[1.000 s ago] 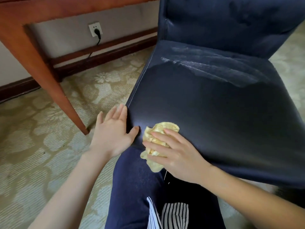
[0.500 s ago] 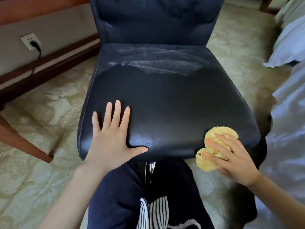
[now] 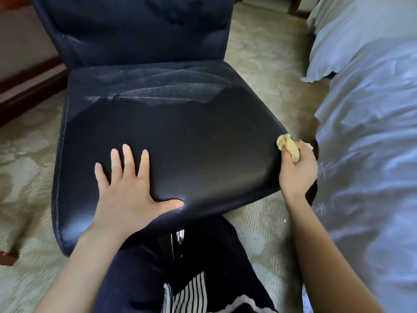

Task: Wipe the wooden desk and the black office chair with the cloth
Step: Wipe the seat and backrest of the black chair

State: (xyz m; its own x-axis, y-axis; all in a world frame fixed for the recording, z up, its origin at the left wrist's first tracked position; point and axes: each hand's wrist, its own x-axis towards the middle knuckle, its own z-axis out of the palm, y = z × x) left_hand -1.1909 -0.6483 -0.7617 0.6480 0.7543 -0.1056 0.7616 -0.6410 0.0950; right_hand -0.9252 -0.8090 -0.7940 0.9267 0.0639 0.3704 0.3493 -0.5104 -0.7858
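1. Since half a second ago the right hand (image 3: 297, 172) has carried the cloth (image 3: 290, 146) off the seat's front corner and round to its side edge, at about 3 o'clock of the seat. A second ago it was wiping the front edge right beside the left hand (image 3: 126, 193).
2. Its fingers are now curled round the bunched yellow cloth and pinch it against the thumb. The free end of the cloth pokes out above the fist and lies against the edge of the seat.
3. As before, the left hand lies flat on the seat at about 7 o'clock. Its fingers (image 3: 127, 159) are straight and spread, pointing toward 12 o'clock, and the thumb stretches toward 3 o'clock along the front edge.
4. The black office chair (image 3: 180, 132) fills the middle of the view, its backrest (image 3: 135, 30) rising at 12 o'clock. The front of the seat is dark and glossy. Pale dusty streaks (image 3: 158, 91) cross the rear strip just under the backrest.
5. Patterned carpet (image 3: 27, 177) lies around the chair, with a dark baseboard (image 3: 29, 91) at 10 o'clock. Rumpled white bed linen (image 3: 372, 132) runs along the side from 1 to 4 o'clock, near the right hand.
6. A reddish desk leg (image 3: 6, 259) shows at the edge at 8 o'clock; the desk top is out of view.
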